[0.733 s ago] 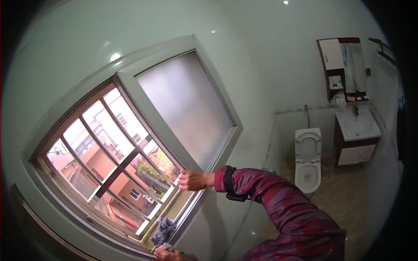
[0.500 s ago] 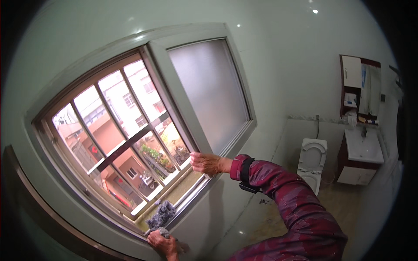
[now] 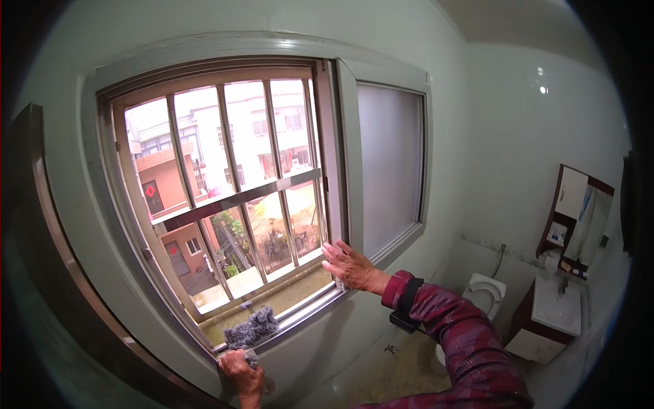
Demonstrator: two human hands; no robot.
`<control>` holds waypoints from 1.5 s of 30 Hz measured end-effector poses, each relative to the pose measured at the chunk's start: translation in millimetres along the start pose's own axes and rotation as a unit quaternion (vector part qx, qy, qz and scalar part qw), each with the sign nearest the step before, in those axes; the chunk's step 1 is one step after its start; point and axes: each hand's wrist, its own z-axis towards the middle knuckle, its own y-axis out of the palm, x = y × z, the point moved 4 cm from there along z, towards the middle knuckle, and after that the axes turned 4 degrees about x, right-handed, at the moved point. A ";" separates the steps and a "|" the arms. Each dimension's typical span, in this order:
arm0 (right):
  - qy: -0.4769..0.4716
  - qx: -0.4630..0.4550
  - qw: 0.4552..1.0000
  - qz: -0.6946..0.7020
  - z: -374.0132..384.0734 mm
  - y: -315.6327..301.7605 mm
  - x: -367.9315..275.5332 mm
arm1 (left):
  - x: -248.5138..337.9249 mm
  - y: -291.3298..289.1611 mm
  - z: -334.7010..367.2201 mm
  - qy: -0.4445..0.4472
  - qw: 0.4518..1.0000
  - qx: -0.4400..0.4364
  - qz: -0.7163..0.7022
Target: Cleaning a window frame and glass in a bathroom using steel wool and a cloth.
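Observation:
A grey, shaggy rag [image 3: 252, 327] lies bunched over the inner edge of the windowsill [image 3: 300, 292], at the lower left of the opening. My left hand [image 3: 240, 373] is closed around its lower end, just below the sill. Its exact make-up cannot be told. My right hand [image 3: 351, 264] is open, fingers stretched toward the window, at the lower corner of the sliding sash frame [image 3: 344, 136]. Whether its fingertips touch the frame is unclear. A black strap circles my right wrist, over a dark red patterned sleeve.
Metal window bars [image 3: 238, 198] stand outside the sill. Frosted glass [image 3: 390, 163] fills the right half of the window. At the left runs a dark, shiny edge [image 3: 54, 204]. Behind my right arm are a toilet [image 3: 485, 293], a washbasin cabinet [image 3: 548, 317] and a mirror cabinet [image 3: 579, 211].
My right hand has opened from a closed shape beside the sash. My left hand still grips the rag at the sill's edge. The whole view has turned and shifted.

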 end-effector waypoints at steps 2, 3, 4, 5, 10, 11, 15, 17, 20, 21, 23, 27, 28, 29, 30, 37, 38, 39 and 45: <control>-0.001 -0.013 1.000 -0.006 1.5 -0.5 -0.8 | -1.8 0.7 -2.3 -0.004 1.000 -0.029 -0.004; 0.005 -0.031 0.999 -0.008 1.0 -0.6 -2.0 | -0.7 -0.2 -2.2 -0.003 1.000 -0.023 -0.004; 0.002 -0.035 0.999 -0.008 1.7 -1.3 -2.9 | 0.6 -1.7 -2.4 -0.007 1.000 -0.025 -0.007; -0.003 -0.038 0.999 -0.015 2.8 -2.4 -3.0 | 2.5 -4.4 -1.8 -0.008 1.000 -0.021 -0.003; -0.003 -0.057 0.998 -0.019 5.5 0.7 -0.6 | 2.5 0.4 1.0 -0.011 0.999 -0.024 0.037; -0.008 -0.042 0.999 -0.013 4.9 3.0 2.2 | 5.1 -0.8 5.4 -0.016 0.999 -0.039 0.027; -0.026 -0.029 0.999 -0.032 3.3 9.2 4.0 | -6.5 12.4 -2.4 -0.029 0.997 -0.072 0.025; -0.027 -0.041 0.998 -0.026 5.8 10.5 1.4 | -7.2 11.5 -6.3 -0.001 0.998 -0.035 0.057; -0.028 -0.064 0.997 -0.019 3.8 1.9 0.0 | -8.0 13.0 -9.8 0.021 0.996 -0.018 0.083; -0.017 -0.063 0.998 -0.007 0.4 2.6 1.2 | -6.0 12.0 -8.3 0.034 0.997 -0.015 0.075; 0.004 -0.062 0.998 0.031 -2.8 -1.5 -5.7 | -3.9 11.0 -8.0 0.005 0.997 -0.028 0.076; -0.018 -0.049 0.953 0.298 -32.2 -11.1 -63.8 | -6.1 10.6 -9.1 -0.028 0.995 -0.033 0.088; -0.019 -0.054 0.949 0.310 -35.0 -12.0 -70.7 | -5.2 10.1 -8.2 -0.032 0.995 -0.032 0.094; 0.018 -0.067 0.941 0.331 -37.6 -11.2 -74.8 | -2.6 8.1 -5.4 -0.016 0.994 -0.014 0.103; 0.055 -0.080 0.932 0.349 -41.9 -8.6 -75.6 | 2.8 7.3 -0.9 0.000 0.994 0.005 0.110; 0.107 -0.016 0.923 0.369 -51.2 6.9 -82.7 | 11.2 4.3 7.2 -0.008 0.995 0.002 0.104; 0.118 -0.003 0.923 0.366 -52.9 7.2 -84.3 | 11.0 4.1 6.1 -0.003 0.995 0.003 0.098; 0.137 0.005 0.916 0.378 -51.1 6.4 -84.1 | 8.2 5.1 4.5 -0.001 0.994 0.008 0.106; 0.155 0.017 0.910 0.385 -52.2 15.8 -85.2 | 4.7 7.7 1.4 -0.019 0.993 0.016 0.119</control>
